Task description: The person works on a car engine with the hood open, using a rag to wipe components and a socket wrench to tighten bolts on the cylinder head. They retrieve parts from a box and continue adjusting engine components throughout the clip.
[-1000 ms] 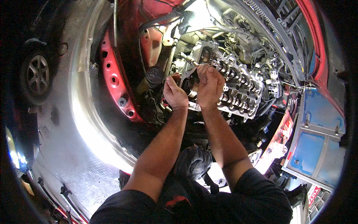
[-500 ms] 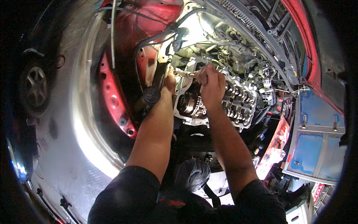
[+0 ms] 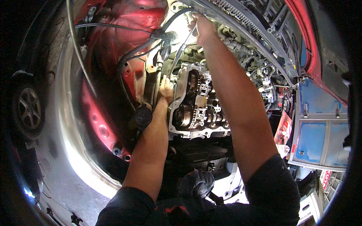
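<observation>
"Brightly lit, a red-walled engine bay (image 3: 109, 49) is reached into by two bare hands. What is being gripped?"

"A long metal tool (image 3: 183, 49), slanted between the two hands. Its upper end is enclosed by the curled fingers of the right hand (image 3: 205, 30). Its lower end is met by the left hand (image 3: 165, 90); whether that hand is closed around it cannot be told."

"And what is found closest to the grip?"

"Just right of the left hand, an uncovered engine (image 3: 211, 132) is seen, its timing chain (image 3: 192, 122) and a round sprocket (image 3: 183, 116) exposed, and its far side partly hidden by the right forearm (image 3: 241, 98). Left of the right hand, a black ribbed hose (image 3: 175, 19) is strung. Below and left of the left hand, a round black cap (image 3: 143, 115) is set, near the left forearm (image 3: 149, 150)."

"Farther out?"

"Well left of both hands, a spoked car wheel (image 3: 29, 108) is partly lost in shadow. Well right of the grip and lower, a cabinet (image 3: 313, 139) with blue panels is shown, its edges bent by the lens."
</observation>
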`<action>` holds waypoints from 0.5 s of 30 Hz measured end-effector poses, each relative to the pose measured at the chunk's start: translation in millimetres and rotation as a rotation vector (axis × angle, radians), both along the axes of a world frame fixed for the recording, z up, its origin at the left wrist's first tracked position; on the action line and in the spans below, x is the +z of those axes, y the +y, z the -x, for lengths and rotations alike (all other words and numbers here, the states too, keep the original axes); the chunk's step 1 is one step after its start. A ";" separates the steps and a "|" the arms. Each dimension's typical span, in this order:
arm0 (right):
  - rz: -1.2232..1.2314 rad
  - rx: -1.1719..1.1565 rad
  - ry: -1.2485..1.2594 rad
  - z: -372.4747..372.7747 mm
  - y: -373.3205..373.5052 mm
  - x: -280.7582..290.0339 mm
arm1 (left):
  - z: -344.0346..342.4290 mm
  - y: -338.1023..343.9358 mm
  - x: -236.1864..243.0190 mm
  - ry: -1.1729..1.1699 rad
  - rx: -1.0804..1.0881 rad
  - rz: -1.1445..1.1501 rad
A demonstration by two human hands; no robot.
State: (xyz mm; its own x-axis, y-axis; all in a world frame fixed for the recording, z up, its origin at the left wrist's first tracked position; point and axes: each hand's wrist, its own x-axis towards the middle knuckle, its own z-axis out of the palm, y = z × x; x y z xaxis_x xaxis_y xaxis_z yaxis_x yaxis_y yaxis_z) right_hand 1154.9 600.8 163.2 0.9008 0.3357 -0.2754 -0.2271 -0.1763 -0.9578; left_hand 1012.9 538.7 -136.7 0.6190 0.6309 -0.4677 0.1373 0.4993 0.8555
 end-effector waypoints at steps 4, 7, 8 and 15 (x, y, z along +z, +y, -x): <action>-0.312 0.085 0.080 55.5 -46.3 12.3 | 0.1 7.0 -9.7 -0.036 -0.006 -0.055; -0.376 0.094 0.035 67.6 -66.2 10.4 | -1.6 19.4 -13.8 -0.056 -0.019 -0.010; -0.377 0.104 -0.041 66.6 -69.2 8.0 | 2.8 21.3 -7.6 -0.071 -0.023 0.044; -0.235 0.157 -0.357 58.4 -65.0 -5.8 | 123.2 -62.6 99.9 -0.237 0.485 0.325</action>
